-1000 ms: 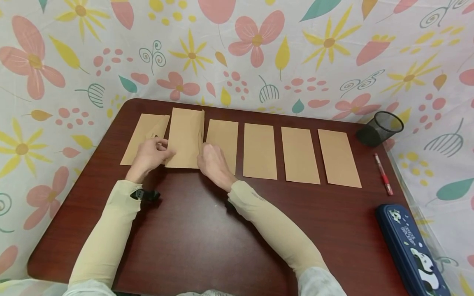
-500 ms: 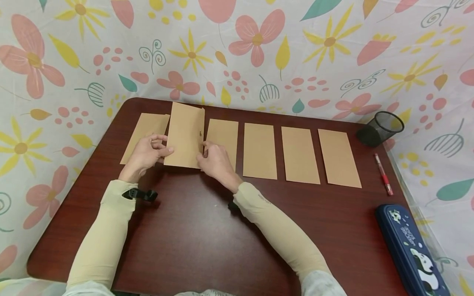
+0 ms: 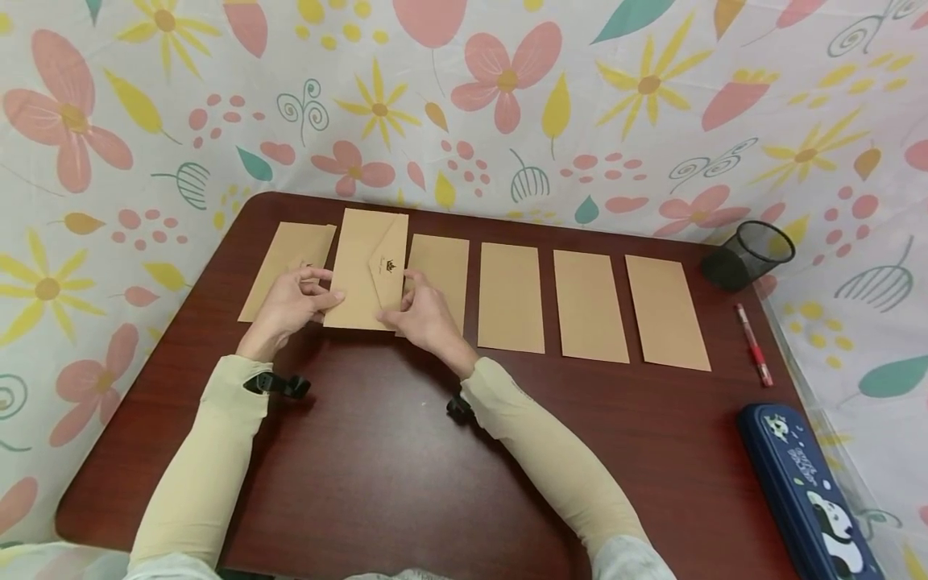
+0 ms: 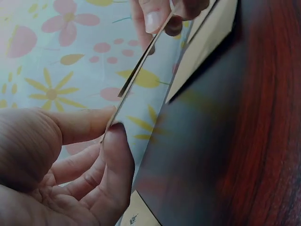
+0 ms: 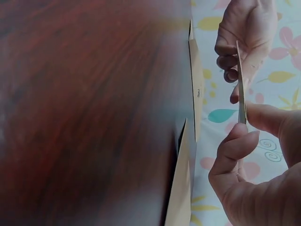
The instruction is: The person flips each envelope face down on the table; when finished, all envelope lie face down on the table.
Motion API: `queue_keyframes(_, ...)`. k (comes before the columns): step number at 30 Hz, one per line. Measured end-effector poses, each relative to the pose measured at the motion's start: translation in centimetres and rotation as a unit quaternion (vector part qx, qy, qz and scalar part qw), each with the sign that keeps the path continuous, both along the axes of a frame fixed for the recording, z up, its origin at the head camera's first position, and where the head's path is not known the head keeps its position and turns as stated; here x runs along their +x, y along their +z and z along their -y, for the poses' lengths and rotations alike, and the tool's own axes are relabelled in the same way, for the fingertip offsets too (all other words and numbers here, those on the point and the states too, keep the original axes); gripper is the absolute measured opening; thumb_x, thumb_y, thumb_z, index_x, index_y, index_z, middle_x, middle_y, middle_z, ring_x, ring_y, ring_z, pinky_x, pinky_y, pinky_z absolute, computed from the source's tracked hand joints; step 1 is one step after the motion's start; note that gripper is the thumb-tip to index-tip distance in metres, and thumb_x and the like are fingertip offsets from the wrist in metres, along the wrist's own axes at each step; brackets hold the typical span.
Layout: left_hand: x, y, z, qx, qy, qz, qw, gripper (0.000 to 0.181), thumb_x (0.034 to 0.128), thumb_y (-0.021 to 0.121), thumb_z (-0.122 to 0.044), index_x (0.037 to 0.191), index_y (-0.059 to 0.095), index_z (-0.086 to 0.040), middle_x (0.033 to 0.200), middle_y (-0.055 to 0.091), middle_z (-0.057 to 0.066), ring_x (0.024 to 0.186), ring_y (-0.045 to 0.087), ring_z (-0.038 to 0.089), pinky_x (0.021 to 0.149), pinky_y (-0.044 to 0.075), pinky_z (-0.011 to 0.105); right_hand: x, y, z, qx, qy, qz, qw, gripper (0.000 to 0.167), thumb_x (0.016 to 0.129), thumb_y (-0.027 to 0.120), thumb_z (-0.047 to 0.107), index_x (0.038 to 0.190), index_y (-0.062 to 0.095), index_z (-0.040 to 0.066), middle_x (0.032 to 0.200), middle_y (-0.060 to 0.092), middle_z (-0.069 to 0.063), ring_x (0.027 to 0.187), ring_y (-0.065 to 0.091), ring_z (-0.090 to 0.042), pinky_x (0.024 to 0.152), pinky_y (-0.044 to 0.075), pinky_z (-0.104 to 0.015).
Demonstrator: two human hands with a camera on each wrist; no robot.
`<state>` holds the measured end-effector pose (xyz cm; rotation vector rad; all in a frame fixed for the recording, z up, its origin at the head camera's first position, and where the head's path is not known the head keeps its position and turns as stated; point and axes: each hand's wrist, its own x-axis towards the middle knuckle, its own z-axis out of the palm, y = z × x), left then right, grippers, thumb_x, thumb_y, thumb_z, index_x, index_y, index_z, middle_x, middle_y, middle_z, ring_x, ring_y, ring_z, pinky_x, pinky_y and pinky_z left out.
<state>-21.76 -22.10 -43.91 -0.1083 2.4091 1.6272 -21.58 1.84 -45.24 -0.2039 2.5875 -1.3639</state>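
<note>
A brown kraft envelope (image 3: 355, 270) is held a little above the table between both hands, its pointed flap with a small dark crown print lying along the right side. My left hand (image 3: 286, 306) pinches its left edge between thumb and finger, as the left wrist view shows. At the lower right edge, near the flap, my right hand (image 3: 428, 318) pinches it between thumb and fingers. Seen edge-on in the right wrist view, the envelope (image 5: 241, 89) looks thin. Another envelope (image 3: 279, 258) lies to the left, partly behind my left hand.
To the right, more envelopes lie in a row: one (image 3: 448, 266) partly covered by my right hand, then others (image 3: 511, 298), (image 3: 590, 306) further along. A black mesh pen cup (image 3: 747, 256), a red-and-white pen (image 3: 754, 345) and a blue panda pencil case (image 3: 808, 491) line the table's right side.
The held envelope has turned, so its flap and crown print now face up into view. My right fingers have shifted slightly along its right edge; my left hand keeps its pinch.
</note>
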Motion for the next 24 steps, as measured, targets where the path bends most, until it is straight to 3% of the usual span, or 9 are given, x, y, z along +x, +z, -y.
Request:
queue_keyframes(7, 0.0, 0.0, -0.5, -0.045, 0.01, -0.002, 0.9989, 0.06, 0.1012, 0.078, -0.019, 0.151, 0.057, 0.005, 0.1, 0.066, 0.005, 0.065, 0.066, 0.004, 0.066, 0.061, 0.02, 0.0, 0.0, -0.3, -0.097, 0.0, 0.005, 0.9953, 0.089, 0.092, 0.085, 0.011, 0.166, 0.036, 0.01, 0.094, 0.06, -0.001, 0.079, 0.061, -0.013, 0.077, 0.05, -0.025)
queue_keyframes(13, -0.2, -0.2, -1.2, -0.062, 0.004, -0.006, 0.998, 0.056, 0.1032, 0.076, -0.026, 0.148, 0.061, 0.003, 0.113, 0.07, 0.018, 0.071, 0.07, 0.006, 0.072, 0.061, 0.021, 0.0, 0.5, -0.1, -0.207, 0.005, 0.011, 0.9784, 0.082, 0.093, 0.078, 0.002, 0.165, 0.04, 0.009, 0.09, 0.058, 0.0, 0.077, 0.063, -0.011, 0.071, 0.053, -0.022)
queue_keyframes(16, 0.0, -0.2, -1.8, -0.096, 0.004, -0.046, 0.9943, 0.053, 0.1034, 0.075, -0.026, 0.145, 0.064, 0.004, 0.114, 0.074, 0.024, 0.073, 0.075, 0.012, 0.069, 0.059, 0.021, 0.1, 0.7, 0.2, -0.244, 0.008, 0.019, 0.9696, 0.075, 0.095, 0.075, 0.0, 0.163, 0.044, 0.001, 0.09, 0.059, 0.001, 0.075, 0.065, -0.009, 0.067, 0.054, -0.021)
queue_keyframes(19, 0.4, 0.0, -2.7, -0.129, 0.014, -0.113, 0.9852, 0.045, 0.1028, 0.076, -0.022, 0.139, 0.068, 0.003, 0.114, 0.076, 0.025, 0.086, 0.077, 0.024, 0.076, 0.055, 0.022, 0.3, 0.9, 0.5, -0.257, 0.007, 0.02, 0.9662, 0.07, 0.095, 0.073, -0.002, 0.16, 0.048, -0.003, 0.09, 0.059, 0.002, 0.073, 0.063, -0.007, 0.064, 0.052, -0.02)
queue_keyframes(24, 1.2, 0.7, -4.1, -0.117, 0.014, -0.216, 0.9694, 0.032, 0.1015, 0.075, -0.008, 0.132, 0.075, 0.003, 0.119, 0.077, 0.027, 0.106, 0.076, 0.04, 0.097, 0.062, 0.044, 0.4, 1.2, 0.9, -0.263, 0.011, 0.008, 0.9648, 0.065, 0.096, 0.071, -0.003, 0.158, 0.053, 0.0, 0.089, 0.058, 0.002, 0.069, 0.059, -0.006, 0.062, 0.048, -0.019)
